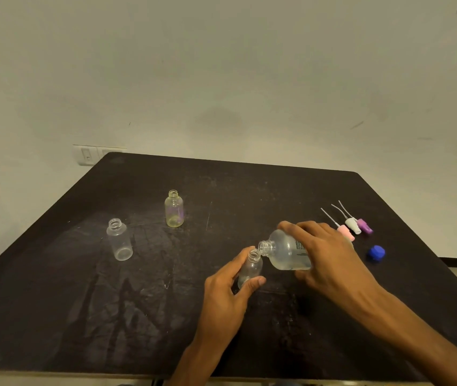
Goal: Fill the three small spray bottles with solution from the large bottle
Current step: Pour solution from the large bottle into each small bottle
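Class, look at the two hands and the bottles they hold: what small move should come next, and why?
Probably tip the large bottle slightly further. The right hand holds it tilted, its open mouth touching the rim of the small bottle held by the left hand, which looks nearly empty.

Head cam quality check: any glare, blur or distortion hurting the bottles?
Head view: dim, soft light; no hard glare. Wide-angle bends the table edges. Clear bottles read faintly against the dark top; the large bottle label is blurred, unreadable. Both hands sharp enough.
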